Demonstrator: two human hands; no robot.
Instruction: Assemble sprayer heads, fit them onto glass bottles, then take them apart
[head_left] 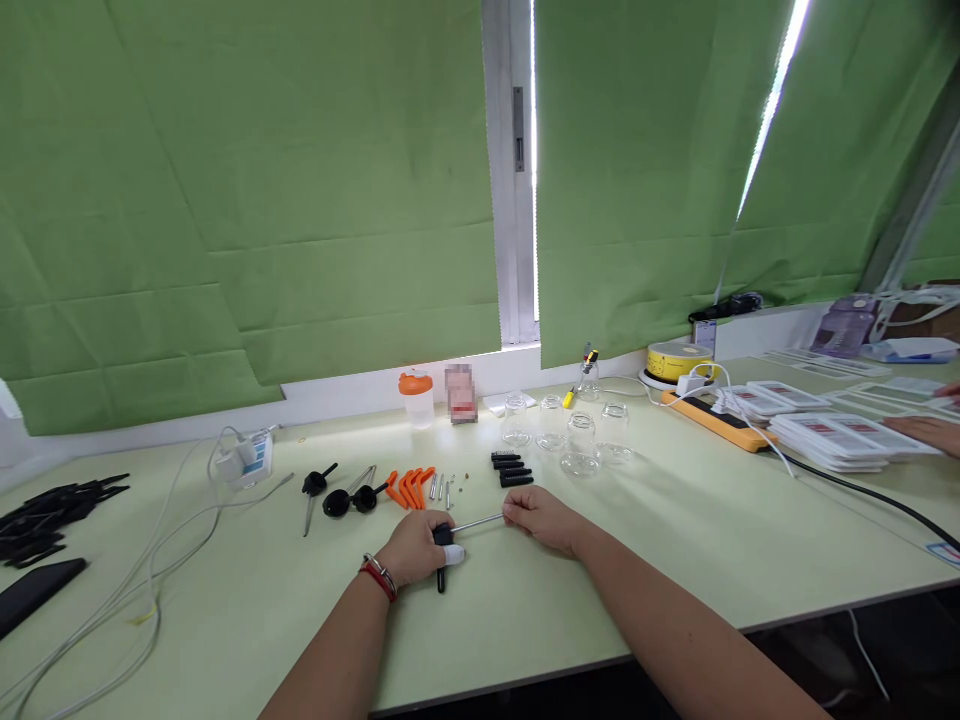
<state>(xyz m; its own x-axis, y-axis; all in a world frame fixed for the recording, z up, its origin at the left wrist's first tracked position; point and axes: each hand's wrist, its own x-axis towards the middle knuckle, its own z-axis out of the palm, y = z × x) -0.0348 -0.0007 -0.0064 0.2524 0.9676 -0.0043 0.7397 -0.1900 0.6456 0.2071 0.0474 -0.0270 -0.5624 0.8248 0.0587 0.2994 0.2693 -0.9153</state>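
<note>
My left hand is closed round a black plastic part with a short stem that points toward the table's front edge. A thin metal rod runs from this part to the right. At its far end my right hand pinches the rod between thumb and fingers. A white wrap covers a fingertip of the left hand. Just beyond the hands lie orange angled handles, small metal pins and black ribbed pieces. Black round caps with rods rest to the left.
Upturned glass jars stand behind the right hand. An orange-lidded cup is by the wall. At right are an orange power strip, stacked printed cards and another person's hand. White cables and black parts lie left.
</note>
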